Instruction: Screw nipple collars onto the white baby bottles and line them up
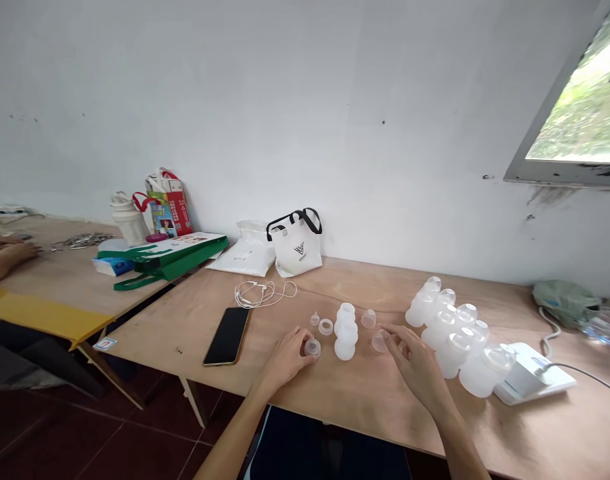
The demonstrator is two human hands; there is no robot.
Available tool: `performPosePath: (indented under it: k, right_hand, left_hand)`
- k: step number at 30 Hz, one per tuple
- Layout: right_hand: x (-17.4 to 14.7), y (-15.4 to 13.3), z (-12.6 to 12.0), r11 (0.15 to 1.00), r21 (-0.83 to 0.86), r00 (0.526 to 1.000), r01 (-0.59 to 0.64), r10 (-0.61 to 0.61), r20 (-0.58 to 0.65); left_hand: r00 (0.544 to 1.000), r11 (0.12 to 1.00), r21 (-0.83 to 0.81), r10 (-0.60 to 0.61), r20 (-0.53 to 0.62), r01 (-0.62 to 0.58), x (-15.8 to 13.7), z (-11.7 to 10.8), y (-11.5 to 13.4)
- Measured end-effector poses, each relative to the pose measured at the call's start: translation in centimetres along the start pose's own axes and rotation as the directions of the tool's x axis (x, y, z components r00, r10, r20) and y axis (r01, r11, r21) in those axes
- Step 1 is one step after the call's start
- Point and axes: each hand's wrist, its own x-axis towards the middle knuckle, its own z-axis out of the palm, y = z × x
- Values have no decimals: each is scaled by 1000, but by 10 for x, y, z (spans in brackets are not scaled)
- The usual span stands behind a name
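My left hand (289,360) has its fingers and thumb closed around a small white bottle ring with a clear nipple (312,347), low over the table. My right hand (411,353) grips a clear domed cap (379,341) by its right side. Between my hands stand frosted baby bottles (345,348) without tops, in a row running away from me. Just left of them lie a loose white ring (326,327) and a separate clear nipple (315,319). Another domed cap (369,319) rests to their right, behind the one I hold.
Several capped bottles (451,352) stand at the right, beside a white box with a cable (532,375). On the left lie a phone (227,336) and white earphones (265,293). Bags (299,250) stand by the wall. Another person's hands (15,255) rest on the far-left table.
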Motion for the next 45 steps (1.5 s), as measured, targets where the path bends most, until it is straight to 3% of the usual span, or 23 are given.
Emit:
performPosePath:
  k: [10,13,19,25,32,35,39,45]
  right_hand:
    - [7,21,4,999,-18,999,-43,43,-11]
    - [8,21,5,1000,6,999,-26,26,21]
    - [3,4,31,987,160,990,7,-30,138]
    - [-4,-20,51,956,290,960,-42,-42,276]
    - [-12,-38,48,916,401,941,-31,-108,320]
    - [-13,-42,38,913,408,933,5,-151,326]
    - [-14,-43,27,937,346,957,39,-135,257]
    - [-10,-35,32,972,216,984,95,-125,129]
  left_hand:
    - [998,995,-86,50,-49,-54,6,2,-5]
    - [992,970,-221,85,-92,-104,6,2,-3]
    - [967,821,-540,54,-248,-185,5,7,17]
    - [936,828,-468,179,-302,-309,-5,10,37]
    - [926,862,-350,299,-231,-366,-8,11,39]
    - [933,816,-457,275,-232,-355,-7,16,38]
    - [953,709,-638,239,-186,-302,-5,29,39]
    - [968,751,-620,247,-53,-226,-7,44,42]
